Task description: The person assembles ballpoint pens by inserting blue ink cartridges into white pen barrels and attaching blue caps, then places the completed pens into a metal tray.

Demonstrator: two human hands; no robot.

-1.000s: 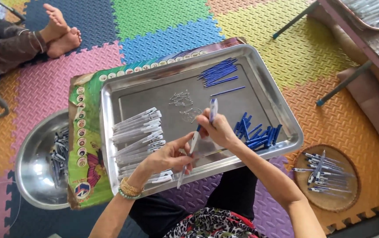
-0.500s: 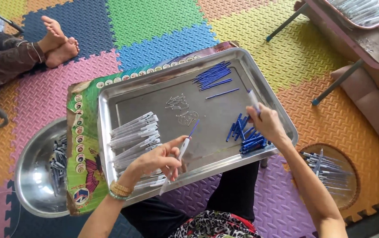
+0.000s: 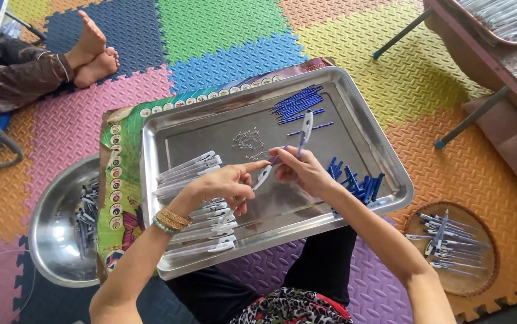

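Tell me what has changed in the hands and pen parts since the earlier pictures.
The right hand came back from the blue caps at the tray's right side to the middle and now meets the left hand, holding a white pen barrel upright. The left hand keeps its barrel. The tray, refills and bowl stayed.

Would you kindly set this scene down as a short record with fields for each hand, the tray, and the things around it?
left hand: pinches a white pen barrel over the tray
right hand: holds a second pen piece upright, tip to tip with the left
tray: steel, holds white barrels, blue refills, blue caps, small springs
steel bowl: left of tray, holds pen parts
wicker plate: right of tray, holds assembled pens
floor: coloured foam mats
another person: bare feet, top left
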